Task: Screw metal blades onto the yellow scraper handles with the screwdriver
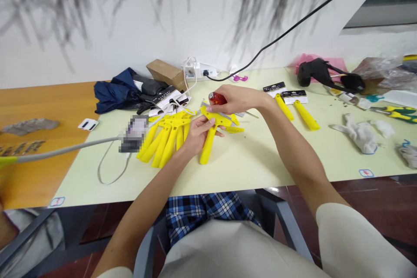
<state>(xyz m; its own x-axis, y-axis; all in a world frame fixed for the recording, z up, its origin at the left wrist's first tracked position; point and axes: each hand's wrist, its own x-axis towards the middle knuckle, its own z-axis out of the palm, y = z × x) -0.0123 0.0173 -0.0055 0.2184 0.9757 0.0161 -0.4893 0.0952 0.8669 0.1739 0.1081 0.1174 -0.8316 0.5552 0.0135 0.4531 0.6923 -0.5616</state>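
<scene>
My left hand [196, 135] is closed around a yellow T-shaped scraper [207, 147], its handle pointing down toward the table's front edge. My right hand [237, 97] grips the red handle of a screwdriver [216, 99], held above the scraper's wide head; the screwdriver's tip is hidden. Just right of that head, partly under my right hand, lies another yellow piece [235, 130] with a greyish strip nearby. A fanned pile of yellow scrapers [167, 141] rests on the table left of my left hand.
Two yellow handles with black cards [306, 115] lie to the right. White gloves [358, 134] and yellow-green tools [399, 113] are farther right. Behind the pile sit a dark blue umbrella [114, 93], a cardboard box [167, 74] and a power strip [205, 71]. A cable [71, 145] crosses at left.
</scene>
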